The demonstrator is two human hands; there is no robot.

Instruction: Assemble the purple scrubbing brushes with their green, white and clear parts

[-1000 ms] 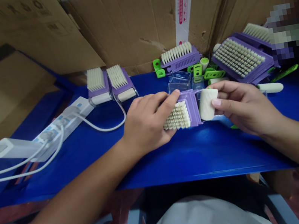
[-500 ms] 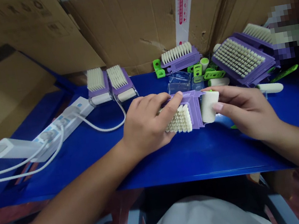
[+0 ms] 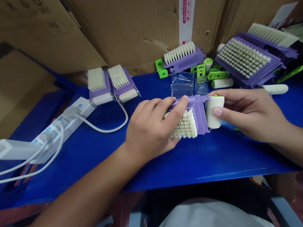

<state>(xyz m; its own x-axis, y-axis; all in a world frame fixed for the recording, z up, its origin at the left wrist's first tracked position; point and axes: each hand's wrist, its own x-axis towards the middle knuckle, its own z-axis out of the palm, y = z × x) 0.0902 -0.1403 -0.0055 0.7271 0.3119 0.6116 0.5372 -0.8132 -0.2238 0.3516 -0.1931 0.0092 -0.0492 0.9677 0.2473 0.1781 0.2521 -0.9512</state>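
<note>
Leaning in over a glossy blue table (image 3: 205, 158), the person grips a purple plastic brush with cream bristles (image 3: 194, 111) just above the middle of the tabletop, bristles pointing toward the left. The left hand (image 3: 148, 129) wraps over the brush's purple body, its fingers (image 3: 153, 107) held together and clamped on it. The right hand (image 3: 250, 110) comes in from the right, its fingers (image 3: 232, 96) closed together around a ribbed cream cylinder (image 3: 214, 112) that butts against the brush's right end. Just beyond the hands sit small transparent plastic boxes (image 3: 183, 84), with bright green plastic clips (image 3: 217, 75) heaped to their right. Two more purple brushes (image 3: 109, 85) stand near the far left edge, beside a white power strip (image 3: 63, 128) trailing white cables (image 3: 104, 129). Larger purple brushes (image 3: 246, 57) lie piled at the far right, and cardboard boxes (image 3: 135, 19) rise along the far side of the table.
</note>
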